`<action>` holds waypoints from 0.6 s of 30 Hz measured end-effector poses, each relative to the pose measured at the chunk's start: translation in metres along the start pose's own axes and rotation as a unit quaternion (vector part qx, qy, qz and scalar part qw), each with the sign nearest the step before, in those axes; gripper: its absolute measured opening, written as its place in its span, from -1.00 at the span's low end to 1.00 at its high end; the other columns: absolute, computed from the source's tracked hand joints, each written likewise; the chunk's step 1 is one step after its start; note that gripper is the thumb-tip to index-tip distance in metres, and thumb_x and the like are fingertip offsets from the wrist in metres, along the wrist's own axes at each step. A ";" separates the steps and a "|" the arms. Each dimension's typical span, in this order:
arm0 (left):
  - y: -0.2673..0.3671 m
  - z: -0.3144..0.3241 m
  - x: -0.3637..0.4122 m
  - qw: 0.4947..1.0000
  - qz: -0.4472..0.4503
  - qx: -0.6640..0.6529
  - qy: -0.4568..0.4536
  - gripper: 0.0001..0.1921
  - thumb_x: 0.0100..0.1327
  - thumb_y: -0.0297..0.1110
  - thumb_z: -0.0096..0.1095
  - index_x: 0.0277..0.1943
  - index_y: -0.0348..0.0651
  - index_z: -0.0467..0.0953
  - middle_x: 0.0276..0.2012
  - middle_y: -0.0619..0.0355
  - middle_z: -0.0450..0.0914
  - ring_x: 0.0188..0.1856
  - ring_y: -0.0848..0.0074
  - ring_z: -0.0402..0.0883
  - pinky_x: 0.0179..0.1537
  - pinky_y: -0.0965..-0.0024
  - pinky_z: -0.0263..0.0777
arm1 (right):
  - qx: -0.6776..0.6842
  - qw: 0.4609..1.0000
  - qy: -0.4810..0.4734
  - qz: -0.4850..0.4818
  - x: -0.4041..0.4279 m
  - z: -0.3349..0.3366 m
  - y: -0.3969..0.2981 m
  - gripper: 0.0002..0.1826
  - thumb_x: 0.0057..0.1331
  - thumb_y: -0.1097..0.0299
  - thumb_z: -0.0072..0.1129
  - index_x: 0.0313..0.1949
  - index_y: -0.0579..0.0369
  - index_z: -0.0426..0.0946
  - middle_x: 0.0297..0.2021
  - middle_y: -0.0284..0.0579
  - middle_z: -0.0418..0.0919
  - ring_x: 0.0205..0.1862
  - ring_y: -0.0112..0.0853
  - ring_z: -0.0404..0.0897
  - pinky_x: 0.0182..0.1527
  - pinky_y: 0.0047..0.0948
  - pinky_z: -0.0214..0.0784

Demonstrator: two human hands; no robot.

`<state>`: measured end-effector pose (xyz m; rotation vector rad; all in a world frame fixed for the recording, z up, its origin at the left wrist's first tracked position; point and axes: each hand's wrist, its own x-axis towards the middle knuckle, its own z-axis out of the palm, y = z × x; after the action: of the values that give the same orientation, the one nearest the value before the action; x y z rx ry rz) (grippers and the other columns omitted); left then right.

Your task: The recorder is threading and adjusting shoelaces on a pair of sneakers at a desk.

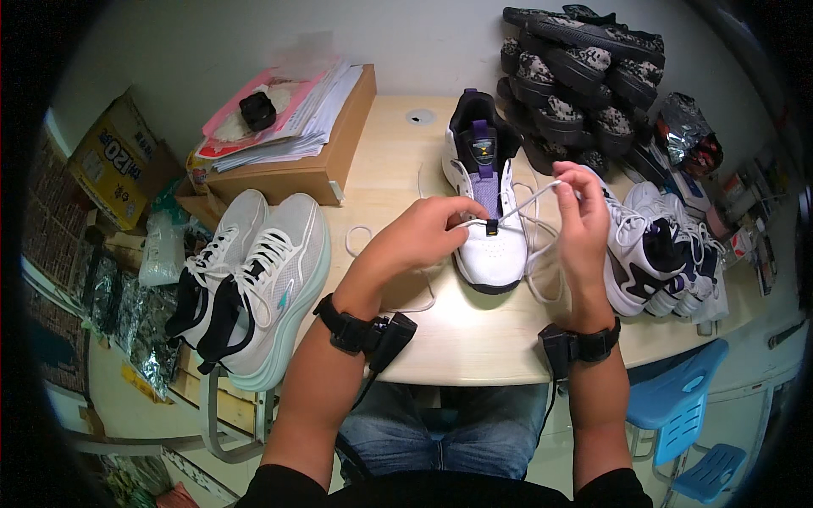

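A white sneaker [491,257] with a black lining and a purple tongue stands on the table, toe towards me. White shoelace [524,206] passes at the small black loop [491,227] at the bottom of its throat. My left hand [435,230] pinches the lace just left of that loop, its fingers against the shoe. Raised to the right of the shoe, my right hand [581,213] grips the other stretch of lace between thumb and fingers, pulled up at a slant. Loose lace lies in curves on the table on both sides.
Grey-white running shoes [279,254] stand at the left, near a cardboard box [346,143] bearing papers. Black patterned shoes [571,82] are piled at the back right. More white sneakers [641,254] sit right of my right hand. A blue chair [683,394] stands beyond the table's edge [470,379].
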<state>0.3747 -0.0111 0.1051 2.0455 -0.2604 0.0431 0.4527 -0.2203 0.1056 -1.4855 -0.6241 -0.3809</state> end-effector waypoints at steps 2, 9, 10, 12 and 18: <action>0.000 0.000 0.000 1.000 0.000 -0.003 0.002 -0.65 0.12 -0.53 0.04 0.00 -0.20 0.54 -0.52 0.10 0.51 -0.46 0.49 0.46 -0.35 0.41 0.36 | 0.004 1.000 0.001 0.024 0.001 -0.005 -0.005 -0.89 0.30 0.45 0.08 -0.23 0.22 0.47 0.04 0.01 0.44 0.04 -0.33 0.46 0.11 -0.38 0.29; -0.001 0.000 0.000 1.000 0.002 0.013 0.007 -0.69 0.16 -0.51 0.10 -0.01 -0.17 0.53 -0.56 0.24 0.44 -0.50 0.63 0.37 -0.43 0.49 0.27 | -0.222 0.944 -0.243 -0.001 -0.013 0.005 -0.008 -0.73 0.13 0.38 0.29 -0.14 0.05 0.60 0.16 0.10 0.33 0.24 -0.04 0.27 0.25 -0.22 0.15; 0.000 -0.001 -0.001 1.000 -0.004 0.007 0.011 -0.70 0.16 -0.51 0.11 -0.02 -0.18 0.53 -0.57 0.24 0.43 -0.50 0.63 0.37 -0.44 0.49 0.26 | -0.222 0.944 -0.243 -0.001 -0.014 0.007 -0.008 -0.73 0.13 0.38 0.29 -0.14 0.05 0.60 0.16 0.10 0.33 0.24 -0.04 0.27 0.25 -0.22 0.15; 0.005 -0.004 -0.002 1.000 -0.013 0.024 0.014 -0.72 0.16 -0.50 0.13 -0.04 -0.18 0.53 -0.57 0.25 0.43 -0.50 0.64 0.36 -0.44 0.49 0.26 | -0.222 0.943 -0.246 0.009 -0.017 0.011 -0.006 -0.76 0.13 0.40 0.28 -0.17 0.06 0.61 0.16 0.08 0.32 0.22 -0.05 0.28 0.21 -0.22 0.19; 0.001 -0.002 -0.001 0.999 -0.014 0.028 0.019 -0.77 0.17 -0.42 0.22 -0.09 -0.17 0.53 -0.58 0.27 0.40 -0.50 0.65 0.34 -0.45 0.50 0.23 | -0.248 0.943 -0.220 -0.018 -0.020 0.015 -0.001 -0.84 0.16 0.44 0.23 -0.24 0.11 0.60 0.10 0.07 0.38 0.16 -0.07 0.35 0.15 -0.24 0.26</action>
<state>0.3732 -0.0097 0.1069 2.1011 -0.2081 0.0725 0.4335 -0.2088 0.0940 -2.0739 -0.9576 -0.2397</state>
